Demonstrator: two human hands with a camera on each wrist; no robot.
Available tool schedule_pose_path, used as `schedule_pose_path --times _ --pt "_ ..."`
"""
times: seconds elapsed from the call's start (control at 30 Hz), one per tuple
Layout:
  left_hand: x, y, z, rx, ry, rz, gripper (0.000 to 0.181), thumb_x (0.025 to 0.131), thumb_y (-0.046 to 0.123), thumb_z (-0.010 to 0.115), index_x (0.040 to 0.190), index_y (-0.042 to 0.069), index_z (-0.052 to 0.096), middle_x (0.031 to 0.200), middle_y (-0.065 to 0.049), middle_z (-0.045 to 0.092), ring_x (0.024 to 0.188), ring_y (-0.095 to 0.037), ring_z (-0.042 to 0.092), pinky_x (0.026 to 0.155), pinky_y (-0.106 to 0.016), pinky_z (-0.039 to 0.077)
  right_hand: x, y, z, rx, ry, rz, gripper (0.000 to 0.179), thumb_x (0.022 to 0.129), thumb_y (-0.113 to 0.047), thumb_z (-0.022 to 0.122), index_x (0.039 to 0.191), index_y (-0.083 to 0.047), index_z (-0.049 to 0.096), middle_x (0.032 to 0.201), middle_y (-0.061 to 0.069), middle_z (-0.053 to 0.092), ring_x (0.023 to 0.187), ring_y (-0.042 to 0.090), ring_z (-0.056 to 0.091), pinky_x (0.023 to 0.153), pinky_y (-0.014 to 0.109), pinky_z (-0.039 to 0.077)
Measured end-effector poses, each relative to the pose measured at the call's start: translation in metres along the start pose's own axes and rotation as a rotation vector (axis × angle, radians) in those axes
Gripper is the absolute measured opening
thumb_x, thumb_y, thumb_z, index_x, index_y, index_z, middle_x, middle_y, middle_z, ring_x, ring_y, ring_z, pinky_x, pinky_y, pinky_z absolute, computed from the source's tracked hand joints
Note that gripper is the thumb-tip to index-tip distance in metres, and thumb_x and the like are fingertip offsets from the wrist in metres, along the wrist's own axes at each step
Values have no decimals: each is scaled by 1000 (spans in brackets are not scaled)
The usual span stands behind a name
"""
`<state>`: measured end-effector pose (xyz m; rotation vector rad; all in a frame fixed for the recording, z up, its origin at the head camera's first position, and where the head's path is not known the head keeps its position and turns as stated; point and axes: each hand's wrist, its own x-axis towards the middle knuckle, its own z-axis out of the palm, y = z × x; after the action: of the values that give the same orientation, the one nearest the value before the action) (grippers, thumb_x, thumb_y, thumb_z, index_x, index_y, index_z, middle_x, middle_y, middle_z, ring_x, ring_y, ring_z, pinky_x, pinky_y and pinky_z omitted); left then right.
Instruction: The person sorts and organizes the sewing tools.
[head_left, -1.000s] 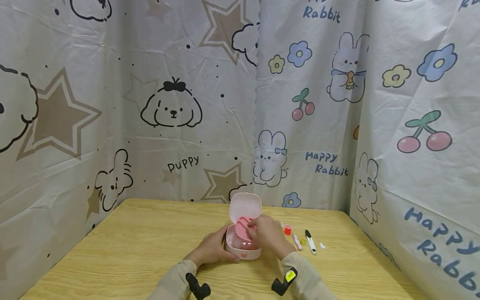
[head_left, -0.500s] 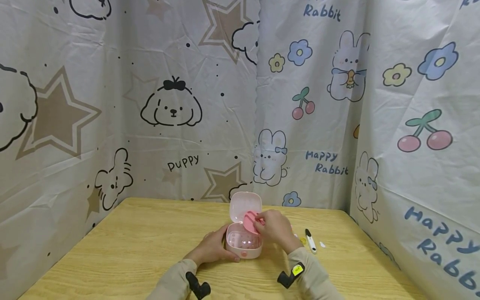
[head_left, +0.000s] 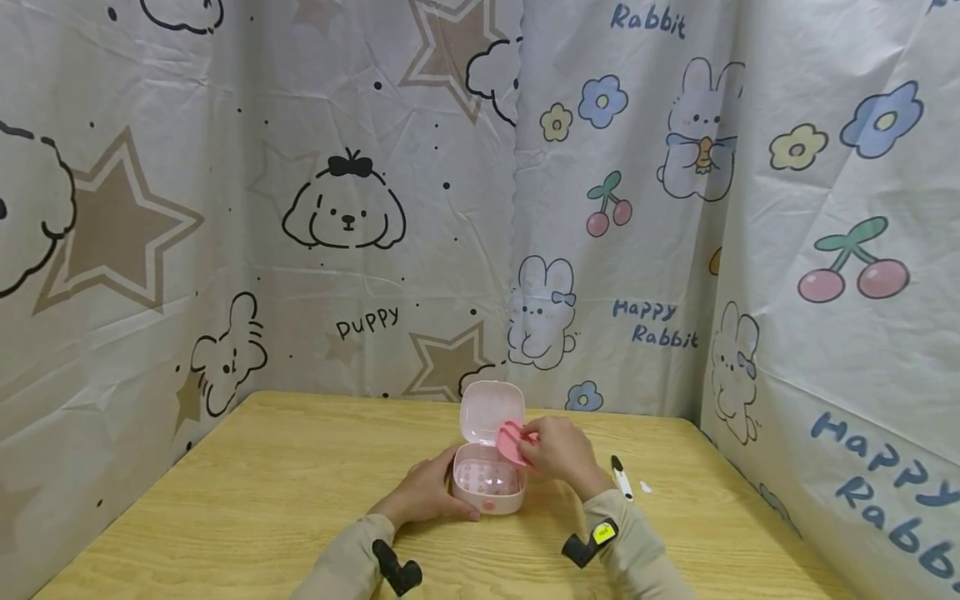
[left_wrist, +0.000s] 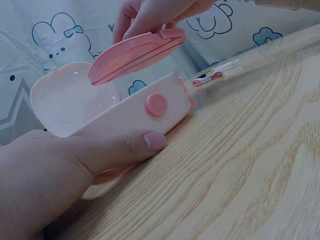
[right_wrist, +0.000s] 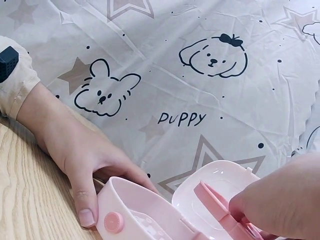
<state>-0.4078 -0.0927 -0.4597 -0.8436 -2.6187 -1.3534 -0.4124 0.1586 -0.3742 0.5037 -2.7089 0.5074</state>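
A small pale pink box (head_left: 468, 500) stands on the table with its hinged lid (head_left: 483, 408) raised at the back and a round pink button (left_wrist: 156, 104) on its front. My left hand (head_left: 423, 492) grips the box's left side, thumb along the front. Over the box's right rear part, my right hand (head_left: 561, 450) pinches a darker pink, ridged insert (head_left: 508, 442), which is tilted. In the left wrist view the insert (left_wrist: 135, 57) hangs above the rim. Inside the box, a patterned, glossy bottom (head_left: 480, 479) shows. The right fingertips are partly hidden.
To the right lie a slim black-and-white tool (head_left: 621, 477) and a small white piece (head_left: 646, 487). The left wrist view has a pink-and-white strip (left_wrist: 207, 79) on the table beyond the box. A printed curtain (head_left: 375, 275) borders the wooden table (head_left: 247, 475).
My right hand has lifted the pink insert up and right, away from the box's inside, uncovering more of the bottom. Small items at the right are now behind that hand. My left hand stays put.
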Motion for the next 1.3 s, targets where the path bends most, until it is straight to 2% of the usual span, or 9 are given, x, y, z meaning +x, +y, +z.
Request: schedule_pose_path --times 0.23,0.37,0.63,1.03,1.3 --pt "-1 1 0 12 -5 -11 113 69 43 97 158 8 38 150 -11 53 135 -34 49 113 -62 33 1 6 -7 15 -54 55 21 91 -24 76 106 -10 81 87 0 68 72 17 56 58 30 46" --pt "-1 1 0 28 4 -13 113 68 43 97 158 8 38 150 -10 54 135 -34 50 112 -63 33 1 9 -12 10 -54 64 23 90 -24 77 108 -10 80 91 2 69 75 19 57 60 33 48" --pt "-1 1 -1 17 9 -18 111 69 40 98 158 7 38 152 -11 52 137 -37 47 113 -65 30 -1 19 -20 -55 -89 121 43 84 -21 81 124 -8 72 107 9 71 82 24 59 72 43 53" --pt "-2 5 -2 24 6 -8 111 69 40 98 157 8 40 150 -11 54 136 -36 49 113 -62 33 -5 25 -26 -84 -127 137 42 84 -23 84 121 -8 72 113 12 71 89 26 61 80 48 54" --pt "-2 3 -1 5 17 4 113 66 41 99 158 9 40 150 -11 53 135 -37 49 112 -65 31 -7 28 -26 -95 -166 160 38 82 -20 84 117 -7 74 107 11 71 84 27 58 72 43 51"
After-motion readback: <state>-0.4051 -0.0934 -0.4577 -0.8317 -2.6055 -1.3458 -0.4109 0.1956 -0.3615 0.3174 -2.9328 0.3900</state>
